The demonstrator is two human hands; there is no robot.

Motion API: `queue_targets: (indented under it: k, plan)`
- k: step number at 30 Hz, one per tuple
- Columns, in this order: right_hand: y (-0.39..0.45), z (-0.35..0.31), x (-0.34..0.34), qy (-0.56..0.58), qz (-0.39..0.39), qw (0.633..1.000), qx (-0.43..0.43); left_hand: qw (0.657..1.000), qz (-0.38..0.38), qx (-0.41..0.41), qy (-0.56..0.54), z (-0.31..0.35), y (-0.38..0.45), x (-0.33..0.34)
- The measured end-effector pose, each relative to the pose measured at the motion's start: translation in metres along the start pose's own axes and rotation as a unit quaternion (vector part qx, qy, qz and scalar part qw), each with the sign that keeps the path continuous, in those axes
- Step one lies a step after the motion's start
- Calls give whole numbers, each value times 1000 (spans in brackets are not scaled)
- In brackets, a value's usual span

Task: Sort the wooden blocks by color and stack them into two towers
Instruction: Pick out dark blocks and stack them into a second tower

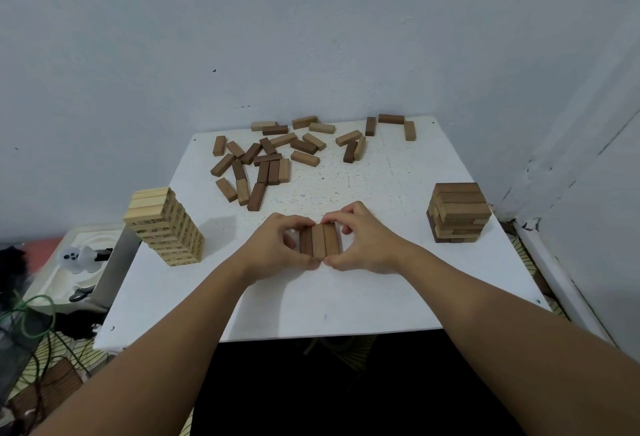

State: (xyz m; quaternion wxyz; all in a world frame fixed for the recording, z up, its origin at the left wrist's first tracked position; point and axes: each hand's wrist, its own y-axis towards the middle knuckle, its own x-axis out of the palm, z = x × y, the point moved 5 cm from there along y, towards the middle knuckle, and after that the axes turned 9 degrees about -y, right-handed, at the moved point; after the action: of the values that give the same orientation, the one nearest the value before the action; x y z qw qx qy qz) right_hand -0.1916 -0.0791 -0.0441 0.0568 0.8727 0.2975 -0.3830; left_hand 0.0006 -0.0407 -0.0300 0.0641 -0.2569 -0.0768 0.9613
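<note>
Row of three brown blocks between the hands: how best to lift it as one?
Squeeze the row of three brown blocks across its two outer long faces, left hand and right hand coming from opposite sides; inward pressure likely keeps the loose middle block from dropping.

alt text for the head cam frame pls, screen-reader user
Both hands, left hand and right hand, pinch a row of three brown blocks on a white table. A pale tower stands left, a brown tower right, loose blocks behind.

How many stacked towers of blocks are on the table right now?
2: a pale tower at the table's left edge, and a shorter brown tower near the right edge. None look hidden.
</note>
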Motion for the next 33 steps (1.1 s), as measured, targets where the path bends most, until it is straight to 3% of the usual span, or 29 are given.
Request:
queue_targets:
  k: [6, 11, 15, 25, 33]
  plan:
    - [-3, -25, -33, -66, 17, 997, -37, 999, 15, 34, 10, 27, -1, -12]
    - [-17, -36, -80, -209, 113, 970, -54, 996, 32, 81, 16, 69, 5, -10]
    - [-40, -24, -120, -238, 153, 958, -38, 992, 25, 122, 37, 107, 18, 10]
    - [-91, 54, -182, -232, 133, 961, 71, 987, -35, 143, 63, 171, 61, 95]
    - [-106, 85, -198, -205, 102, 969, 97, 987, -63, 120, 89, 185, 75, 129]
